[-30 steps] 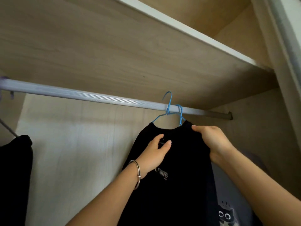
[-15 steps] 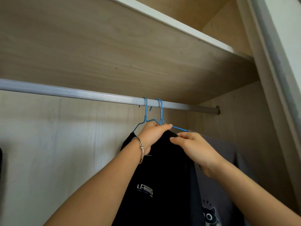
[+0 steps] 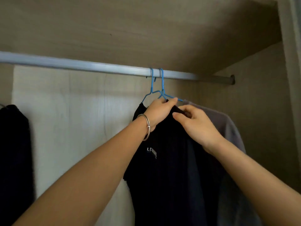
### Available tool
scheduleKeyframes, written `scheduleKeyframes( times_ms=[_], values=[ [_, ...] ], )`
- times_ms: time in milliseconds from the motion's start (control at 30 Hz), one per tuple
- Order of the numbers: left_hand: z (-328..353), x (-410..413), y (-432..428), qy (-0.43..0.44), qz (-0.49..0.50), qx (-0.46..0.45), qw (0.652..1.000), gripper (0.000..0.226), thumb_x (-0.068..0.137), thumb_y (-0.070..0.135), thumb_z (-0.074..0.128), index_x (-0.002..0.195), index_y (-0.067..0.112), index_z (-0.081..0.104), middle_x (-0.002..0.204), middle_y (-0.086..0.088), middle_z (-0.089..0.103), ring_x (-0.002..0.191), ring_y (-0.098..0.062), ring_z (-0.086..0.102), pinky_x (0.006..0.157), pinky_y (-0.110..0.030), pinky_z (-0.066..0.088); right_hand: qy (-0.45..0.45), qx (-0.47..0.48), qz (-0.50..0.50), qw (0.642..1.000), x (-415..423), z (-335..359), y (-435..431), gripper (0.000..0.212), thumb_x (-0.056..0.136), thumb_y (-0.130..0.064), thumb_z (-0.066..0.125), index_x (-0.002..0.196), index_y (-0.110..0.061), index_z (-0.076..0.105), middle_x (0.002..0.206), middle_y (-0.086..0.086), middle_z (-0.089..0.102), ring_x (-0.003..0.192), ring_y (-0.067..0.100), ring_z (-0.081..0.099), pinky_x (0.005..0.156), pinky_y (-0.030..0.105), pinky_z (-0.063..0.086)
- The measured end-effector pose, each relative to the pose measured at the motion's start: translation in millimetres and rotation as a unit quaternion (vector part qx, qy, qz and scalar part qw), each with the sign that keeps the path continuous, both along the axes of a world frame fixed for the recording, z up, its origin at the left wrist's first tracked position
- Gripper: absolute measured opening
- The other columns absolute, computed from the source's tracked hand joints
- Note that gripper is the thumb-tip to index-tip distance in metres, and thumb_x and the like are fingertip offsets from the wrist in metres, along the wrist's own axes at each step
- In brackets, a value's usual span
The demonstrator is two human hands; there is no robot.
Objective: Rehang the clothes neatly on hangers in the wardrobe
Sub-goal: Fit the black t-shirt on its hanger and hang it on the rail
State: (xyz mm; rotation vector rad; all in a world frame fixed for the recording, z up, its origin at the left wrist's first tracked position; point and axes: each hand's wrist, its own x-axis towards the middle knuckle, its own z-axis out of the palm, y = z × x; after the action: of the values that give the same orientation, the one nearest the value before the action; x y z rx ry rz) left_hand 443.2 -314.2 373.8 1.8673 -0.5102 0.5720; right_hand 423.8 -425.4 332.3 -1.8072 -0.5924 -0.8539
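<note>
A black T-shirt (image 3: 169, 173) with small white lettering hangs from a blue wire hanger (image 3: 151, 88) hooked on the silver wardrobe rail (image 3: 91, 66). A second blue hanger (image 3: 162, 85) hooks beside it and carries a grey shirt (image 3: 231, 128) behind the black one. My left hand (image 3: 160, 111), with a silver bangle on the wrist, grips the black shirt's collar just under the hanger necks. My right hand (image 3: 193, 123) pinches the black fabric at the right shoulder, close to the left hand.
A dark garment (image 3: 14, 144) hangs at the far left of the rail. A wooden shelf (image 3: 146, 30) lies just above the rail. The wardrobe's side wall (image 3: 290, 79) stands close on the right, and the rail ends at its bracket (image 3: 232, 79).
My left hand rose from the shirt's chest to the collar by the hangers. My right hand shifted left along the shoulder. Both hanger hooks now sit squarely on the rail.
</note>
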Motion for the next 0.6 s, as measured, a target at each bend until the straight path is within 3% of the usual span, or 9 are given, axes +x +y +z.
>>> scheduleKeyframes(
  times_ms=[33,133,233,300,367,467,533,600],
  values=[
    [-6.6,-1.9,2.0,0.013,-0.015,-0.004,1.0,0.029,0.088,0.042,0.052,0.093,0.016,0.063,0.099,-0.006,0.068,0.091,-0.019,0.064,0.087,-0.032,0.049,-0.005,0.009,0.0,1.0,1.7,-7.6,2.0,0.008,0.083,-0.023,0.059,0.09,-0.02,0.062,0.086,0.002,0.069,0.087,0.018,0.064,0.087,0.044,0.051],
    [-43.3,-4.8,11.3,0.043,-0.042,-0.019,0.998,0.045,0.088,0.045,0.05,0.125,0.02,0.053,0.129,-0.002,0.058,0.117,-0.015,0.055,0.105,-0.033,0.041,0.004,0.077,0.043,0.996,2.6,-49.1,14.3,0.027,0.083,-0.013,0.059,0.105,-0.03,0.054,0.094,-0.012,0.065,0.097,0.012,0.063,0.091,0.034,0.05],
    [-123.7,-3.6,21.4,0.109,-0.024,-0.007,0.994,0.063,0.085,0.054,0.048,0.14,0.027,0.034,0.145,0.005,0.041,0.134,-0.011,0.037,0.113,-0.032,0.028,0.05,0.144,0.081,0.985,3.6,-126.6,28.5,0.04,0.087,-0.006,0.055,0.124,-0.019,0.053,0.112,-0.007,0.063,0.107,0.007,0.059,0.097,0.025,0.045],
    [-196.1,-6.1,28.2,0.178,-0.051,-0.019,0.983,0.059,0.087,0.053,0.045,0.138,0.025,0.04,0.141,0.003,0.047,0.13,-0.011,0.043,0.113,-0.032,0.029,0.089,0.163,0.099,0.978,2.5,-188.7,35.8,0.035,0.089,-0.004,0.054,0.121,-0.018,0.057,0.107,-0.01,0.064,0.101,-0.001,0.06,0.094,0.017,0.046],
    [-265.7,-20.6,31.4,0.259,-0.061,-0.036,0.963,0.06,0.086,0.058,0.041,0.136,0.024,0.043,0.137,0.001,0.052,0.125,-0.012,0.048,0.112,-0.033,0.032,0.167,0.182,0.117,0.962,-4.1,-243.9,40.9,0.027,0.091,-0.008,0.054,0.102,-0.03,0.063,0.087,-0.019,0.068,0.086,-0.008,0.063,0.081,0.009,0.05],
    [-337.8,-45.1,31.4,0.354,-0.039,-0.096,0.93,0.076,0.073,0.074,0.04,0.13,0.024,0.048,0.131,-0.002,0.056,0.12,-0.014,0.053,0.108,-0.034,0.039,0.255,0.209,0.104,0.938,-18.9,-299.4,45.9,0.023,0.087,-0.013,0.06,0.081,-0.035,0.061,0.075,-0.013,0.068,0.076,-0.003,0.065,0.068,0.014,0.053],
    [-366.5,-56.8,32.8,0.376,-0.023,-0.119,0.919,0.056,0.083,0.065,0.037,0.12,0.026,0.053,0.122,0.002,0.06,0.113,-0.011,0.056,0.102,-0.027,0.042,0.281,0.209,0.087,0.933,-28.5,-322.8,48.7,0.019,0.085,-0.016,0.063,0.078,-0.033,0.059,0.078,-0.014,0.063,0.069,-0.003,0.064,0.068,0.015,0.045],
    [-386.0,-67.2,34.0,0.395,-0.015,-0.121,0.911,0.025,0.095,0.045,0.035,0.1,0.031,0.055,0.103,0.009,0.06,0.094,0.002,0.057,0.085,-0.012,0.044,0.289,0.186,0.07,0.936,-34.0,-342.0,50.1,0.016,0.085,-0.017,0.064,0.074,-0.027,0.059,0.074,-0.014,0.06,0.069,-0.001,0.059,0.066,0.01,0.041]
  ],
)
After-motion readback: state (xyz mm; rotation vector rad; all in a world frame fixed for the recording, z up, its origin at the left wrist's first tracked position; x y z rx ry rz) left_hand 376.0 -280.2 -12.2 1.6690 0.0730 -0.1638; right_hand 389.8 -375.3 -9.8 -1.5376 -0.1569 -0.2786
